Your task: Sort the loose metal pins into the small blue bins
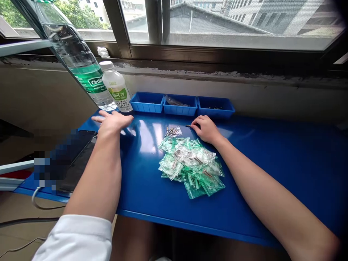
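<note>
Nearest you, at the lower left of the frame, is your white sleeve (78, 237), with the bare forearm running up to your left hand (112, 122). That hand lies flat on the blue tabletop (272, 159), fingers spread and holding nothing, just in front of a small white bottle (117, 88). Left of the forearm a dark phone (78, 159) lies on the tabletop, partly blurred. A big clear water bottle (73, 54) with a green label leans across the upper left. In the middle, a heap of small green-edged plastic packets (191, 165) with metal parts inside sits between your arms. Behind it a few loose metal pins (170, 131) lie near a clear packet. Your right hand (205, 128) rests right of them, fingers curled, fingertips at a small dark pin (188, 125); you cannot tell whether they pinch it. Three blue trays (181, 105) line the upper middle.
</note>
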Demonstrator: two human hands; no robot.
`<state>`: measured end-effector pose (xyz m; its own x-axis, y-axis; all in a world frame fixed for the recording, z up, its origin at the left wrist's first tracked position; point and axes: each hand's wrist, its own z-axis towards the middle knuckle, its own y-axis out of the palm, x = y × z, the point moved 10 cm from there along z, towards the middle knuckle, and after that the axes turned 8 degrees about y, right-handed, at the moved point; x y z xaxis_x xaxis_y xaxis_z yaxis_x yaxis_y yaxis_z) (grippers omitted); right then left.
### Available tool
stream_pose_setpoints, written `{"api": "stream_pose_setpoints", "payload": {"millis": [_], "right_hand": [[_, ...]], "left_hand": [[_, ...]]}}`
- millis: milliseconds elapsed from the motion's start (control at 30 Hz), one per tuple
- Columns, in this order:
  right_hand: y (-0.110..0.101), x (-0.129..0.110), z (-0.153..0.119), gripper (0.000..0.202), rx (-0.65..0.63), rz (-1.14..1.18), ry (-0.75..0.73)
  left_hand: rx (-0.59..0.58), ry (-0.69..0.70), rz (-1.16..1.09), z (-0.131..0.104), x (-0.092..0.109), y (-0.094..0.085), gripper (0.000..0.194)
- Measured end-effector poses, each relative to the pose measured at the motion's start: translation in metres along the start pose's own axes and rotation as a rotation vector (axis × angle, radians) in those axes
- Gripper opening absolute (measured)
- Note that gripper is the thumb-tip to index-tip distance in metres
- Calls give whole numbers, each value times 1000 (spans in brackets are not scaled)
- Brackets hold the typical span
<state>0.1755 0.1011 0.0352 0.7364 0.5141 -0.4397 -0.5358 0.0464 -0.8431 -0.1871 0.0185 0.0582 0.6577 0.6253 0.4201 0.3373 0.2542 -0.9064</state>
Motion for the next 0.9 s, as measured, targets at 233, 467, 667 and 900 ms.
{"api": "stream_pose_setpoints", "payload": {"millis": [233, 467, 667, 900], "right_hand": [[-1, -2, -1, 15, 5, 13, -7], [-7, -18, -9, 18, 37, 56, -108], [-3, -27, -12, 22, 18, 52, -129], [-18, -20, -13, 23, 153, 218, -88]], "left_hand": [[138, 500, 145, -57, 102, 17, 62], [-147, 1292, -92, -148, 187, 95, 33], [-132, 1358, -207, -144, 188, 99, 34], [-69, 1244, -334, -126, 182, 94, 30]]}}
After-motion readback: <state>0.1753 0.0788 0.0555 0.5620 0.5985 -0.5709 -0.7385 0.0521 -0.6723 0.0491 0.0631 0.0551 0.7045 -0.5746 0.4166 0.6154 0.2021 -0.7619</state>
